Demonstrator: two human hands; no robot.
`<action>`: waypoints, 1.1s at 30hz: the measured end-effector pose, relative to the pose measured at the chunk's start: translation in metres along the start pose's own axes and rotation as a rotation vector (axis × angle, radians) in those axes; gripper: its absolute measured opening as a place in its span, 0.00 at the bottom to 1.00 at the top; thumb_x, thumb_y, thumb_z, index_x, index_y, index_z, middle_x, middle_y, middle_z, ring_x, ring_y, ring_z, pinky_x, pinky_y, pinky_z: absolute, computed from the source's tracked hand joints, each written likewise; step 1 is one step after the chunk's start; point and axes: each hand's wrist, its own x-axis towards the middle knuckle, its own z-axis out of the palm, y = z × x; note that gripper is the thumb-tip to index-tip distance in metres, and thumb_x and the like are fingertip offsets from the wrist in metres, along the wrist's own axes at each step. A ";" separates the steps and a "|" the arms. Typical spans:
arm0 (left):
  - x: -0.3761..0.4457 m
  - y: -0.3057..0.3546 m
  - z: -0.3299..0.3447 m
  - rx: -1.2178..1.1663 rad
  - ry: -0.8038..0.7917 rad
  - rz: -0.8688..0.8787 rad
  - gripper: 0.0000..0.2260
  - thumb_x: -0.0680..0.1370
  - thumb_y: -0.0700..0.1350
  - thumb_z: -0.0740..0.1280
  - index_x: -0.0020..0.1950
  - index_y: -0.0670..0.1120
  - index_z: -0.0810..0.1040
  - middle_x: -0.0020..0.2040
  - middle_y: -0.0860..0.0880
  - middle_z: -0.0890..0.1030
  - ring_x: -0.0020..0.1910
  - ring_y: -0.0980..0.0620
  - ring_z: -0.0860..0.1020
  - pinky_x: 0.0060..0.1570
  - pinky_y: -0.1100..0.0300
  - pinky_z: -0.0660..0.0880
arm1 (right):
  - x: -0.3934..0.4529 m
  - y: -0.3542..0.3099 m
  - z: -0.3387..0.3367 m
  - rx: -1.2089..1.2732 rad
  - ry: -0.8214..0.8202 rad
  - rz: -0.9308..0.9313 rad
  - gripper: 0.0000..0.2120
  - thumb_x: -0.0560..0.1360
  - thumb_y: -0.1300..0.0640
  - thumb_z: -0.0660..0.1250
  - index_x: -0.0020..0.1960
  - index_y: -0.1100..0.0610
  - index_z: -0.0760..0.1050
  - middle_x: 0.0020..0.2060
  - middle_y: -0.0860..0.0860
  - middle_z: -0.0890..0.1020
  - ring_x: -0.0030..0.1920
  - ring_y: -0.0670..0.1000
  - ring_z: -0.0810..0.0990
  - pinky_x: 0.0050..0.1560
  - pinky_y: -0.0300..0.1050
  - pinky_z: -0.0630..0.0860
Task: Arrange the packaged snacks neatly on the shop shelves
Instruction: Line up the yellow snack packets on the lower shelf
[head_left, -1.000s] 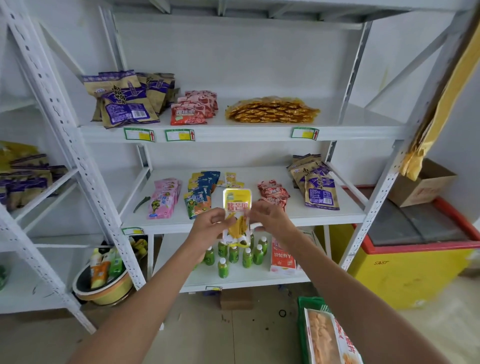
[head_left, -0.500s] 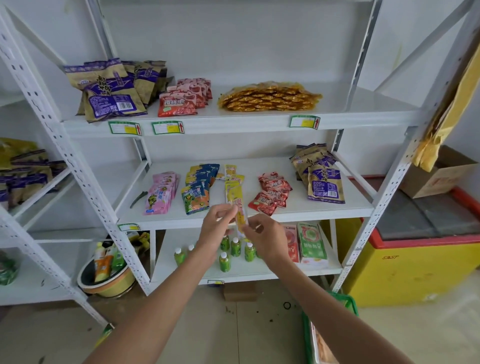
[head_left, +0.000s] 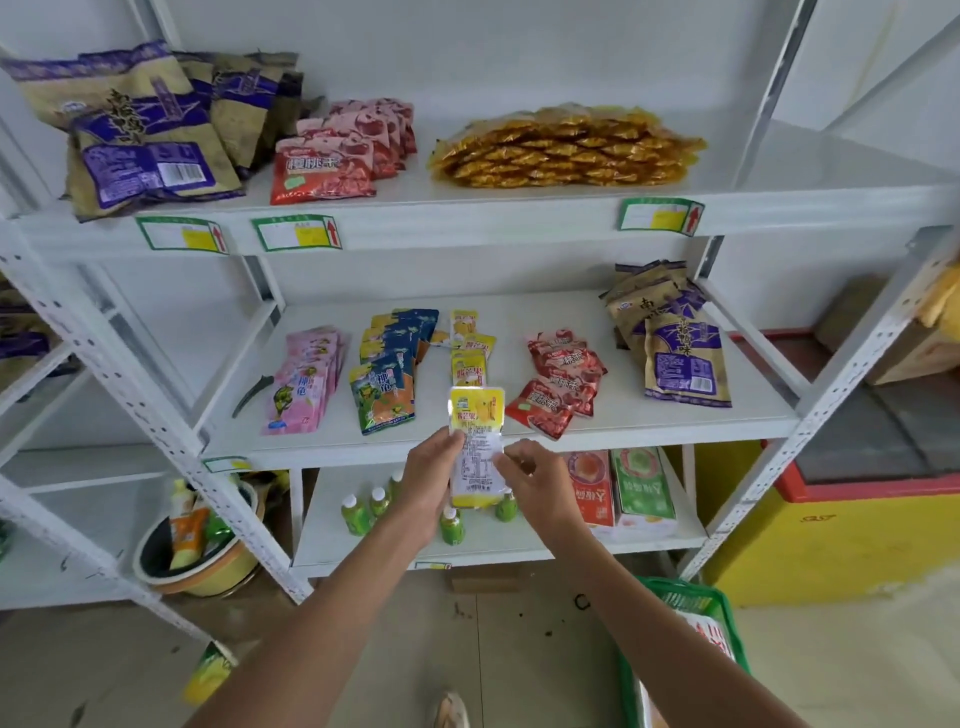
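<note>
Both hands hold a yellow snack packet (head_left: 477, 441) upright in front of the middle shelf's front edge (head_left: 649, 434). My left hand (head_left: 431, 475) grips its left side and my right hand (head_left: 530, 475) pinches its right side. Its printed white back panel faces me. Just behind it on that shelf runs a row of the same yellow packets (head_left: 469, 364). Pink packets (head_left: 304, 384) and blue-orange packets (head_left: 387, 376) lie to the left, red packets (head_left: 558, 387) and brown-purple bags (head_left: 675, 348) to the right.
The top shelf (head_left: 467, 218) carries brown-purple bags, red packets and a golden pack (head_left: 566, 148). Green bottles (head_left: 363, 512) and cartons (head_left: 618, 493) stand on the bottom shelf. A green basket (head_left: 691, 649) sits on the floor at right, a yellow freezer (head_left: 841, 535) beyond it.
The packet has turned from edge-on to flat, its printed back toward me. The view has moved closer to the shelves.
</note>
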 end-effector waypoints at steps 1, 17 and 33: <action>0.013 -0.002 -0.002 0.048 0.047 0.039 0.07 0.85 0.47 0.66 0.59 0.48 0.82 0.52 0.46 0.87 0.53 0.46 0.85 0.47 0.56 0.78 | 0.010 0.002 0.005 0.021 0.019 0.039 0.10 0.81 0.55 0.71 0.42 0.55 0.77 0.31 0.45 0.78 0.30 0.42 0.73 0.34 0.38 0.70; 0.204 -0.023 -0.034 0.274 -0.058 0.125 0.04 0.80 0.48 0.74 0.52 0.48 0.85 0.46 0.51 0.87 0.46 0.53 0.85 0.49 0.48 0.82 | 0.154 0.033 0.080 -0.651 0.089 0.111 0.25 0.79 0.31 0.64 0.63 0.49 0.74 0.57 0.48 0.79 0.51 0.53 0.83 0.43 0.50 0.80; 0.235 -0.089 -0.037 0.740 0.110 0.606 0.19 0.78 0.59 0.70 0.68 0.57 0.79 0.52 0.54 0.75 0.47 0.57 0.79 0.42 0.58 0.79 | 0.316 0.041 0.057 -0.817 0.067 0.176 0.21 0.81 0.36 0.60 0.62 0.51 0.73 0.48 0.51 0.82 0.43 0.54 0.79 0.40 0.46 0.71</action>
